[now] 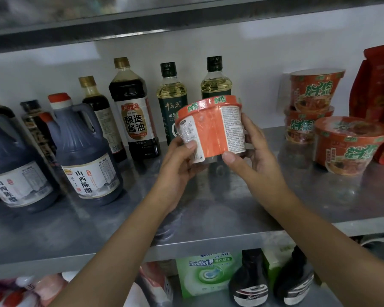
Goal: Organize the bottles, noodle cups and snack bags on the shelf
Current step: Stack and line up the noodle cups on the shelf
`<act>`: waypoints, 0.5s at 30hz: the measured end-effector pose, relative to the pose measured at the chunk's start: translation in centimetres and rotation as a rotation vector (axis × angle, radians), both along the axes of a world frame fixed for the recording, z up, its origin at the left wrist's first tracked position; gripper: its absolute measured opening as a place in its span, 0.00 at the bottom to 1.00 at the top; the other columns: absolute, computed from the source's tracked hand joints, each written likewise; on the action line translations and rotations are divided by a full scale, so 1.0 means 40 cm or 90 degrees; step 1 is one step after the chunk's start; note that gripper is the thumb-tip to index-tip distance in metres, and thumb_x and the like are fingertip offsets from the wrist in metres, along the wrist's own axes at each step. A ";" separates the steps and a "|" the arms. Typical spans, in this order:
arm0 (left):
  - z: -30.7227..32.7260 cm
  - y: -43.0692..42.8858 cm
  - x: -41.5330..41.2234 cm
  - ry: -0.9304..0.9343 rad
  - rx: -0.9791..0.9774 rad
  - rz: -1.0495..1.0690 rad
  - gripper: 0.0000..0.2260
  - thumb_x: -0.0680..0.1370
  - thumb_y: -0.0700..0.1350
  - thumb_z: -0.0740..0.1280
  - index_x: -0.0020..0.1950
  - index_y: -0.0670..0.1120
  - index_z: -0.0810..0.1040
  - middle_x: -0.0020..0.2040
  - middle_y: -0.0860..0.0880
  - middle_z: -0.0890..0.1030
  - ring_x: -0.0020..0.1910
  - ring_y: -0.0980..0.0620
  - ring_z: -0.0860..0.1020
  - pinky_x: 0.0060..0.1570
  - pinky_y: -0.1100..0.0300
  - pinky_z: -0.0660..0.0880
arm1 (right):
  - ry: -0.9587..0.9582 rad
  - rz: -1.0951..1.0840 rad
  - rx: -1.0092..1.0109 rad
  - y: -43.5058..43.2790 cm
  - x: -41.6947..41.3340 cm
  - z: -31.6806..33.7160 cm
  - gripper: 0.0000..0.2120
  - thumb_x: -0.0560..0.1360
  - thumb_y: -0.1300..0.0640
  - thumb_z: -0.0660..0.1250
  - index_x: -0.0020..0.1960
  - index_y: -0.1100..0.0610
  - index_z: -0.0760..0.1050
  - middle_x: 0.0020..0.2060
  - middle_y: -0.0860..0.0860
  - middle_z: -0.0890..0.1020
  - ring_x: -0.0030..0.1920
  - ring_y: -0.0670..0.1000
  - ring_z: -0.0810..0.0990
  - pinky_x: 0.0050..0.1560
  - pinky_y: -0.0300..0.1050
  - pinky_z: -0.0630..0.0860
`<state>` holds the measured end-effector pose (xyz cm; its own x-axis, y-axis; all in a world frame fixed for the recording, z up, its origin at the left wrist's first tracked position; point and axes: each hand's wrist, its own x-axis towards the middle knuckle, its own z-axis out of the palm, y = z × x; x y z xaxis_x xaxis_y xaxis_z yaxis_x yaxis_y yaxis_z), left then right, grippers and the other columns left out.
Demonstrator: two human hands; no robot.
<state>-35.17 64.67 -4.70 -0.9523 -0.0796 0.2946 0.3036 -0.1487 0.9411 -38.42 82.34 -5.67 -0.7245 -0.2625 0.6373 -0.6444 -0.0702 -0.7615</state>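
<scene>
Partly behind noodle cup (211, 129) — oil bottle (170, 94)

My left hand (180, 165) and right hand (255, 151) grip a sealed orange noodle cup (211, 127), tilted above the steel shelf (208, 218). Vinegar jugs (87, 156), a soy sauce bottle (133, 111) and oil bottles (171, 96) stand upright at left. Three more cups (350, 145), two stacked, sit at right beside a red snack bag (377, 85).

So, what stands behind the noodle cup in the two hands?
Two dark-capped bottles stand behind the noodle cup. Necks and yellow oil show; the cup hides the lower body of the right oil bottle and part of the left oil bottle.
</scene>
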 end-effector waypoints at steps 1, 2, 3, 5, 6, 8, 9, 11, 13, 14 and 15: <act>0.000 -0.001 0.003 -0.003 -0.006 -0.016 0.40 0.67 0.58 0.71 0.75 0.43 0.66 0.67 0.41 0.78 0.66 0.41 0.78 0.66 0.45 0.75 | 0.019 -0.021 0.012 0.000 -0.001 0.000 0.41 0.68 0.38 0.69 0.77 0.45 0.57 0.71 0.41 0.66 0.71 0.45 0.69 0.69 0.42 0.71; 0.000 0.000 0.004 -0.008 -0.019 -0.031 0.42 0.66 0.60 0.74 0.75 0.43 0.66 0.68 0.42 0.78 0.66 0.42 0.78 0.66 0.45 0.75 | 0.042 -0.044 0.030 0.000 -0.003 -0.001 0.42 0.67 0.37 0.70 0.76 0.45 0.58 0.70 0.40 0.65 0.71 0.45 0.69 0.69 0.40 0.71; -0.001 0.004 0.006 -0.017 -0.036 -0.040 0.46 0.64 0.64 0.77 0.75 0.44 0.67 0.68 0.43 0.79 0.66 0.43 0.78 0.66 0.48 0.76 | 0.064 -0.063 0.047 -0.001 -0.005 -0.003 0.43 0.66 0.37 0.70 0.76 0.45 0.58 0.70 0.41 0.65 0.71 0.44 0.68 0.68 0.38 0.70; 0.000 0.012 0.007 -0.028 -0.065 -0.028 0.51 0.59 0.71 0.77 0.74 0.46 0.68 0.66 0.46 0.80 0.65 0.47 0.79 0.64 0.52 0.77 | 0.088 -0.078 0.061 -0.003 -0.008 -0.007 0.46 0.65 0.37 0.72 0.77 0.49 0.60 0.70 0.45 0.65 0.70 0.44 0.68 0.66 0.32 0.69; 0.001 0.014 0.006 -0.026 -0.066 -0.016 0.52 0.57 0.72 0.77 0.73 0.46 0.70 0.65 0.46 0.81 0.65 0.48 0.79 0.64 0.53 0.76 | 0.094 -0.077 0.062 -0.003 -0.009 -0.008 0.46 0.65 0.38 0.73 0.77 0.50 0.60 0.69 0.47 0.65 0.69 0.45 0.68 0.65 0.30 0.68; 0.004 0.010 0.004 -0.020 -0.045 0.000 0.50 0.57 0.71 0.78 0.71 0.44 0.72 0.64 0.45 0.82 0.64 0.46 0.80 0.63 0.52 0.77 | 0.105 -0.071 0.055 -0.004 -0.010 -0.009 0.44 0.65 0.39 0.73 0.76 0.49 0.61 0.69 0.47 0.65 0.68 0.46 0.68 0.64 0.29 0.68; 0.005 0.007 0.004 -0.018 -0.033 0.004 0.49 0.58 0.70 0.78 0.71 0.44 0.73 0.63 0.44 0.82 0.63 0.45 0.80 0.62 0.51 0.78 | 0.109 -0.065 0.045 -0.003 -0.011 -0.009 0.42 0.66 0.40 0.73 0.75 0.48 0.61 0.68 0.45 0.64 0.68 0.46 0.68 0.64 0.29 0.69; 0.005 0.001 0.004 -0.015 -0.021 -0.001 0.47 0.60 0.70 0.77 0.71 0.45 0.73 0.63 0.44 0.82 0.63 0.44 0.80 0.60 0.50 0.79 | 0.106 -0.056 0.024 -0.003 -0.010 -0.009 0.39 0.67 0.41 0.73 0.74 0.45 0.61 0.67 0.41 0.63 0.68 0.47 0.68 0.64 0.31 0.70; 0.007 0.001 0.004 -0.017 -0.012 0.002 0.47 0.60 0.70 0.77 0.72 0.47 0.72 0.63 0.45 0.82 0.62 0.45 0.81 0.59 0.49 0.80 | 0.104 -0.052 0.016 -0.003 -0.010 -0.008 0.37 0.68 0.42 0.72 0.73 0.41 0.61 0.67 0.39 0.62 0.68 0.48 0.69 0.65 0.32 0.71; 0.007 0.002 0.003 -0.021 -0.003 0.006 0.48 0.59 0.69 0.77 0.72 0.46 0.71 0.64 0.45 0.82 0.62 0.45 0.81 0.59 0.48 0.80 | 0.107 -0.051 0.013 -0.003 -0.011 -0.009 0.37 0.68 0.42 0.72 0.73 0.41 0.61 0.67 0.39 0.62 0.68 0.48 0.69 0.65 0.32 0.71; 0.007 0.003 0.002 -0.026 0.008 0.009 0.48 0.60 0.68 0.78 0.72 0.46 0.70 0.64 0.44 0.81 0.62 0.44 0.81 0.59 0.48 0.80 | 0.111 -0.051 0.010 -0.003 -0.012 -0.009 0.37 0.68 0.42 0.72 0.72 0.40 0.61 0.67 0.40 0.63 0.68 0.49 0.69 0.65 0.32 0.71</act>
<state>-35.11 64.79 -4.44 -0.9623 -0.0972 0.2541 0.2669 -0.1560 0.9510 -38.91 82.24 -6.05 -0.6228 -0.2198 0.7509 -0.7694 -0.0023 -0.6388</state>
